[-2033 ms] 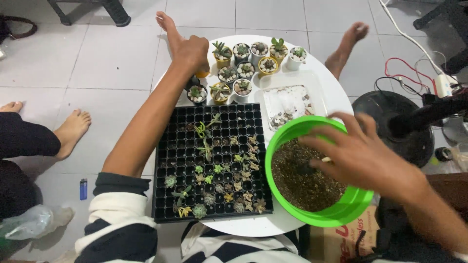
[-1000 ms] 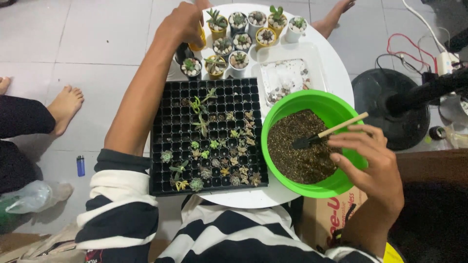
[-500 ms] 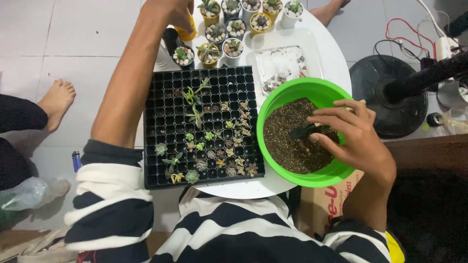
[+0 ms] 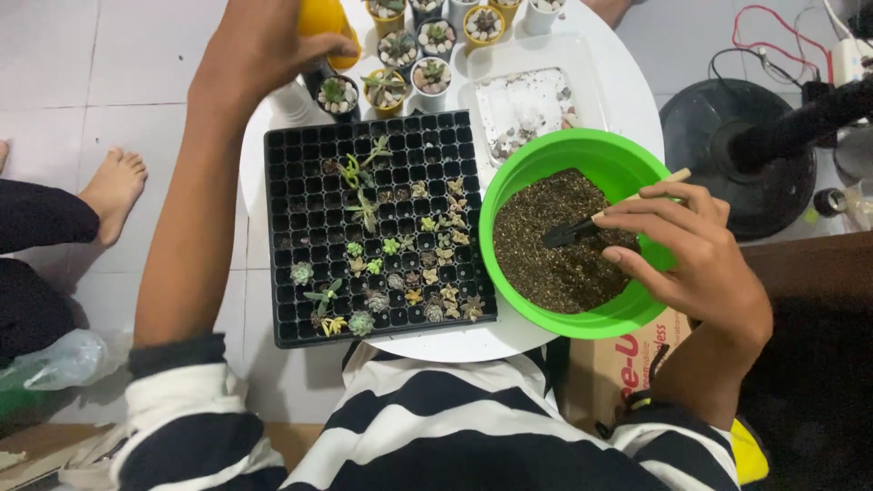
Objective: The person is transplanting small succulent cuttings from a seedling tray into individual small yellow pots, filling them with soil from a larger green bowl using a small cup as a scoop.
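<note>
Small black scoop with a pale wooden handle point(image 4: 582, 227) is pinched between the fingers of the right hand point(image 4: 696, 264), blade dug into dark gritty soil point(image 4: 555, 245) inside a bright green round plastic bowl point(image 4: 582, 150). The bowl sits at 3 o'clock on the round white desk point(image 4: 627, 82), overhanging its edge. Right grip is pressed together around the handle, which sticks out past the bowl rim toward 2 o'clock.

At 12 o'clock the left hand point(image 4: 259, 45) is wrapped around a yellow plastic container point(image 4: 327, 23); grip is closed on it, top cut off by the frame edge. Just beside it a cluster of small round pots with succulents and pebble topping point(image 4: 405, 64) is seen.

At centre a black plastic multi-cell seedling tray point(image 4: 300, 209) is laid flat, with small succulent cuttings point(image 4: 391, 264) set in its middle and lower cells. A white shallow rectangular tray with scattered pebbles point(image 4: 532, 95) lies between pots and bowl, touching the bowl rim.

At 9 o'clock, on the tiled floor, another person's bare foot point(image 4: 114, 186) is visible.
</note>
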